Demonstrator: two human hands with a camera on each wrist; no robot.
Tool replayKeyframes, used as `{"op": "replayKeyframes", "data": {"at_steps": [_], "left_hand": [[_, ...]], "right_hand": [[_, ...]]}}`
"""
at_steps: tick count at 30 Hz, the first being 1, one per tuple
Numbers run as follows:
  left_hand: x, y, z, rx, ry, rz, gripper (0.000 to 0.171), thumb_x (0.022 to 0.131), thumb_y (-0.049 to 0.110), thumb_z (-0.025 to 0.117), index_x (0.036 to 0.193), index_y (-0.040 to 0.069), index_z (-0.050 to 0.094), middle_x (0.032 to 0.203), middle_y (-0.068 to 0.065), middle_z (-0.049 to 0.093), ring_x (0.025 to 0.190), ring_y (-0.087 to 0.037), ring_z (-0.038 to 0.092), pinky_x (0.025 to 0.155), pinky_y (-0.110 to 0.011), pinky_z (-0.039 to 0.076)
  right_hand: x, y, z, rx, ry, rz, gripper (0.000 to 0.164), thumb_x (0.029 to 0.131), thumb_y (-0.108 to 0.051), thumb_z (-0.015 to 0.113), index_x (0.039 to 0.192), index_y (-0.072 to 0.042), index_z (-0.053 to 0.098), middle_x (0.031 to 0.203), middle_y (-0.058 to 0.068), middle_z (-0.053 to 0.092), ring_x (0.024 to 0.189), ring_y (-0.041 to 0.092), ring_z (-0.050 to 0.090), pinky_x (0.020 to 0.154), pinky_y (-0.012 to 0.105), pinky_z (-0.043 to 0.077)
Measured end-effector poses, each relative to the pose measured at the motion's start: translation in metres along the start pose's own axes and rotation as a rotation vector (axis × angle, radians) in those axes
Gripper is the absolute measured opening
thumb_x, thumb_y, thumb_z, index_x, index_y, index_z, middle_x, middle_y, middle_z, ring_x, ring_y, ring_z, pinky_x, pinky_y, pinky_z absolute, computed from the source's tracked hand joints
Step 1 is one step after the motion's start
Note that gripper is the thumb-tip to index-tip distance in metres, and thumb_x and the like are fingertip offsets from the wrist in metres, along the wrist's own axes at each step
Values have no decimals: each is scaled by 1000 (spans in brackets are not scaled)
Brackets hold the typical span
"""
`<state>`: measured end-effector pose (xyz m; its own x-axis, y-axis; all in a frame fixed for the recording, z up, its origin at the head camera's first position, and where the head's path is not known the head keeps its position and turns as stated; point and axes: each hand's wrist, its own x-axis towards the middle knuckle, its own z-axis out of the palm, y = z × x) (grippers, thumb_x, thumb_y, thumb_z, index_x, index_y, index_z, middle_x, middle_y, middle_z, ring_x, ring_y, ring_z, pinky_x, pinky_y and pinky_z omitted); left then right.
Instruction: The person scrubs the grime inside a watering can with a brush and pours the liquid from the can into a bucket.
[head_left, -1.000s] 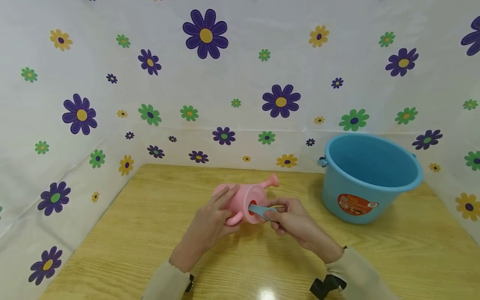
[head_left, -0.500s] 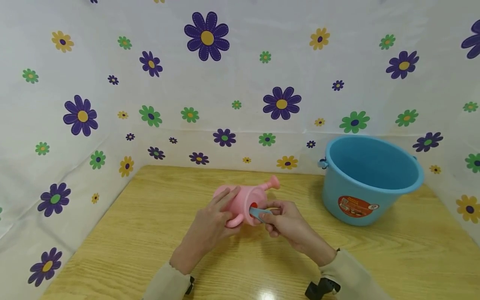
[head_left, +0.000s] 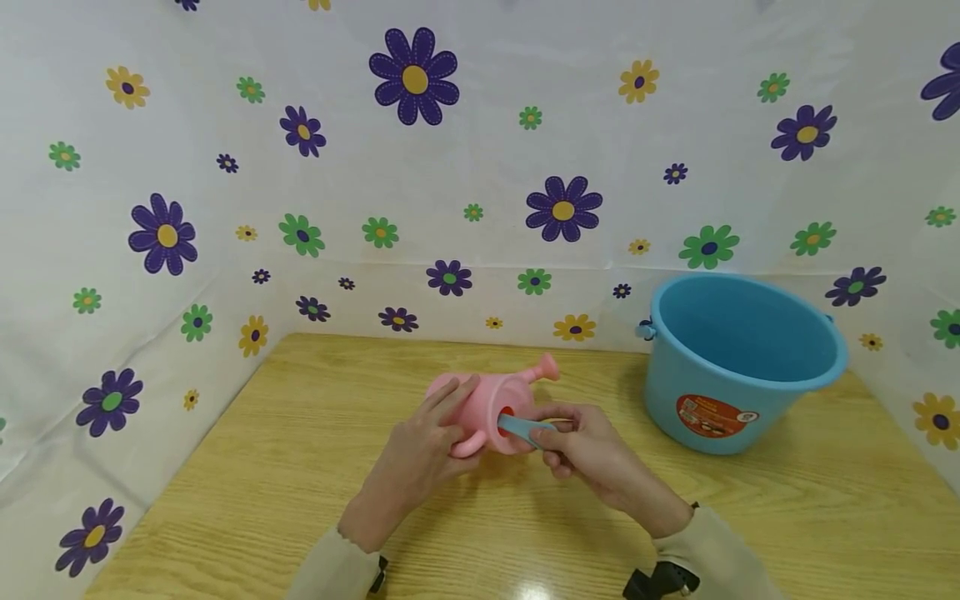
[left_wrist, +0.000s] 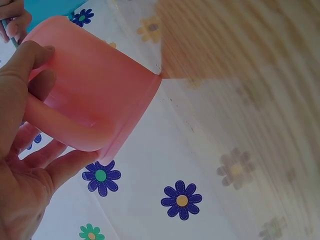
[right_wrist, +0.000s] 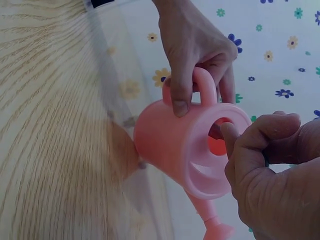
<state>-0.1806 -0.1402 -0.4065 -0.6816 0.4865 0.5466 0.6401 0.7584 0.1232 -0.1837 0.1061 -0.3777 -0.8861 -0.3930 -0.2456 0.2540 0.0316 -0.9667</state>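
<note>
A pink toy watering can (head_left: 483, 404) lies tipped on its side over the table, its open top facing the right hand and its sprinkler spout pointing away to the right. My left hand (head_left: 420, 450) grips it at the handle and body, fingers spread over the side. With thumb and fingers, my right hand (head_left: 592, 450) pinches a light-blue handle (head_left: 516, 427) whose far end goes into the can's opening. Something red (right_wrist: 218, 145) shows inside that opening; I cannot tell what kind of tool the handle belongs to.
A large light-blue bucket (head_left: 675, 392) with a red oval label stands to the right on the wooden table (head_left: 285, 467). A white flower-print sheet (head_left: 480, 150) hangs behind the table and along its sides.
The right hand moved the blue handle deeper into the can, then drew it partly back out to the right. The left hand and watering can stay nearly in place.
</note>
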Motion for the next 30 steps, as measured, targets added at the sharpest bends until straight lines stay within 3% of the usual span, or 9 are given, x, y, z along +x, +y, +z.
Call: {"op": "replayKeyframes", "data": {"at_steps": [8,16,30], "left_hand": [[0,-2,0,-3,23,3,32,79,19,88,60,10,65,144,-14,63,133,-39,60,87,-37,63],[0,-3,0,-13,30,-9,34,78,18,89,59,11,62,144,-14,63,133,-38,60,83,-36,64],[0,-2,3,11,39,8,35,77,20,90,58,11,62,143,-14,63,133,-38,61,80,-34,65]], "right_hand": [[-6,0,-13,54,-61,8,32,102,-10,59,129,6,55,88,2,76,58,3,46,50,14,35],[-9,1,-20,107,-97,21,29,103,-8,57,128,6,55,88,2,76,57,1,47,50,11,36],[1,4,-4,152,-27,55,37,103,-7,55,136,9,50,86,-1,70,62,3,46,53,11,38]]}}
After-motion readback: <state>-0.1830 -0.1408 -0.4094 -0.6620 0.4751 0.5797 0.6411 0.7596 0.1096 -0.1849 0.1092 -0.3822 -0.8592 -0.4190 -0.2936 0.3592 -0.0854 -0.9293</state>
